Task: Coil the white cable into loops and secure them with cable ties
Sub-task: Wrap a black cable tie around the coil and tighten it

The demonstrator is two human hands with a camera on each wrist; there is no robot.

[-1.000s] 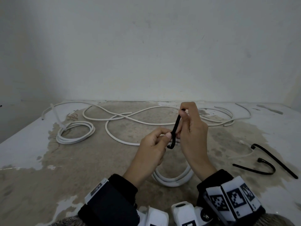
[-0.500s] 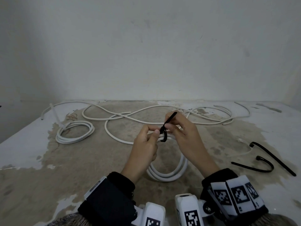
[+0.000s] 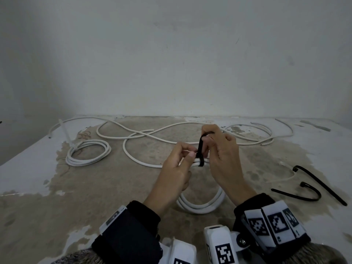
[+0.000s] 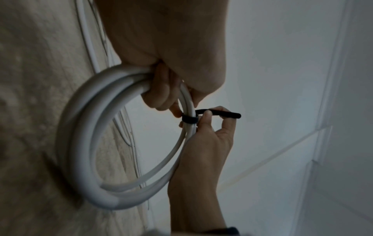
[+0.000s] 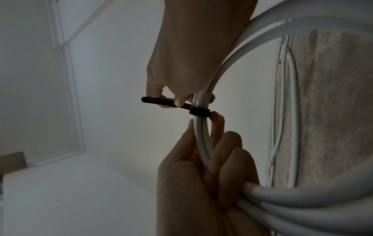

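Observation:
A coil of white cable [image 3: 200, 206] [image 4: 84, 143] [image 5: 302, 199] hangs between my hands above the table. My left hand [image 3: 179, 164] [image 4: 161, 89] [image 5: 212, 159] grips the top of the loops, fingers curled round them. A black cable tie [image 3: 201, 151] [image 4: 189, 119] [image 5: 198, 111] is wrapped round the bundle just beside those fingers. My right hand [image 3: 219, 149] [image 4: 210, 121] [image 5: 175, 99] pinches the tie's free tail, which stands up from the bundle. More loose white cable [image 3: 152, 136] trails over the table behind.
A second small coil [image 3: 87, 153], bound with a white tie, lies at the left. Two spare black ties [image 3: 304, 195] lie at the right on the worn table [image 3: 95, 197]. A plain wall stands behind.
The right hand first lowered the black tie onto the loops, then pulled its tail upward. The tie now sits tight round the bundle. The left hand kept holding the coil.

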